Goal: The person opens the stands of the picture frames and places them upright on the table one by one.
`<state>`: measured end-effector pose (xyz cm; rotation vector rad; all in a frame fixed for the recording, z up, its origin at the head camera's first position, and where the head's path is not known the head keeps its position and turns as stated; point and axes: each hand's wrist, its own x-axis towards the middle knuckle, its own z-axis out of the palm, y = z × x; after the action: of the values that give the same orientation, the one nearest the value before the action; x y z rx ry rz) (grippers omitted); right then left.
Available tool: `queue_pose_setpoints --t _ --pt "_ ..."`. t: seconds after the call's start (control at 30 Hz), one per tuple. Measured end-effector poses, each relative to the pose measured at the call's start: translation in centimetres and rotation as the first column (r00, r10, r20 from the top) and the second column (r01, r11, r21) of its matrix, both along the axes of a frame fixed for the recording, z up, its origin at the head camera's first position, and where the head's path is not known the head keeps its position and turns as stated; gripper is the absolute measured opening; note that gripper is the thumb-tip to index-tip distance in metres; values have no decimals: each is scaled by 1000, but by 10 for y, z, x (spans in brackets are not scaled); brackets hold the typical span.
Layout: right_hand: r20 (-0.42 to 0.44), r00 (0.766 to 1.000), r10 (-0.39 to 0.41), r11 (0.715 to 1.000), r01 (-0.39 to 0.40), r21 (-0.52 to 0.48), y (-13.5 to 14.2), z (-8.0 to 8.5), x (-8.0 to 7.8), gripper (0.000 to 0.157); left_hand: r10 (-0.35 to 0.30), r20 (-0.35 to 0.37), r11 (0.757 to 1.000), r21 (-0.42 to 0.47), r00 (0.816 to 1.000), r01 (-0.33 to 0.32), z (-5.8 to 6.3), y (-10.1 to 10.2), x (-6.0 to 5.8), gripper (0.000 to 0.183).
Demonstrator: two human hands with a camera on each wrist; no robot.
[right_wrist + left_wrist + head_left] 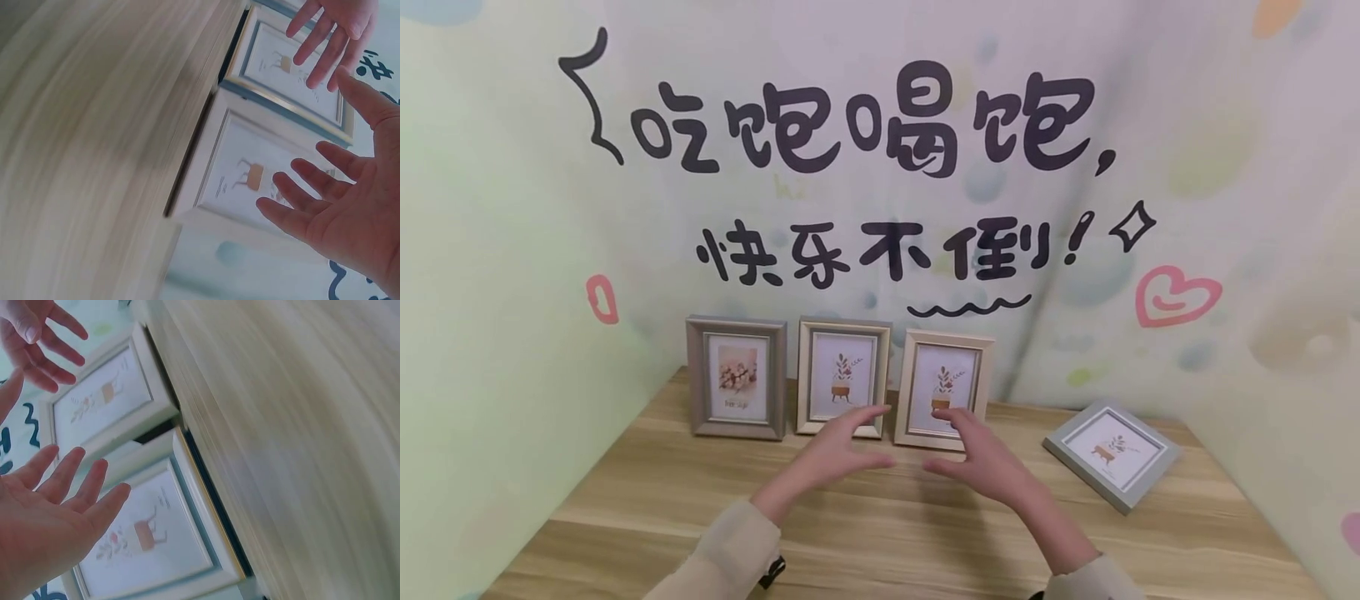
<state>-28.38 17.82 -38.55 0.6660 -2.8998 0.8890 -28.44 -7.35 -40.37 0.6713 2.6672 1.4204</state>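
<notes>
Three picture frames lean upright against the back wall: a grey-brown frame, a gold-edged frame and a cream frame. My left hand hovers before the gold-edged frame, its fingers extended and holding nothing. Facing it, my right hand hangs in front of the cream frame, also bare, fingers spread. Both palms turn inward with a gap between them. In the left wrist view the left fingers overlap the gold-edged frame; in the right wrist view the right fingers overlap the cream frame.
A grey picture frame lies face up and askew at the right of the wooden table. Patterned cloth walls enclose the table at the back and both sides, with large black lettering on the back one.
</notes>
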Motion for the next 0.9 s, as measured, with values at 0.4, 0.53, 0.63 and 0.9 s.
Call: queue_pose_setpoints --t 0.4,0.53,0.63,0.9 --pt "-32 997 -66 997 67 25 52 -6 10 74 -113 14 992 -49 994 113 3 51 -9 76" --pt "-74 994 -77 997 79 22 70 -9 14 69 -145 -8 986 -83 989 144 3 73 -13 74" --pt "-78 993 -91 995 94 33 83 -9 18 67 -172 -31 979 -119 985 167 3 92 -16 72" --pt "-122 983 -139 989 144 37 115 -10 28 67 -244 -29 960 -151 969 237 3 138 -24 68"
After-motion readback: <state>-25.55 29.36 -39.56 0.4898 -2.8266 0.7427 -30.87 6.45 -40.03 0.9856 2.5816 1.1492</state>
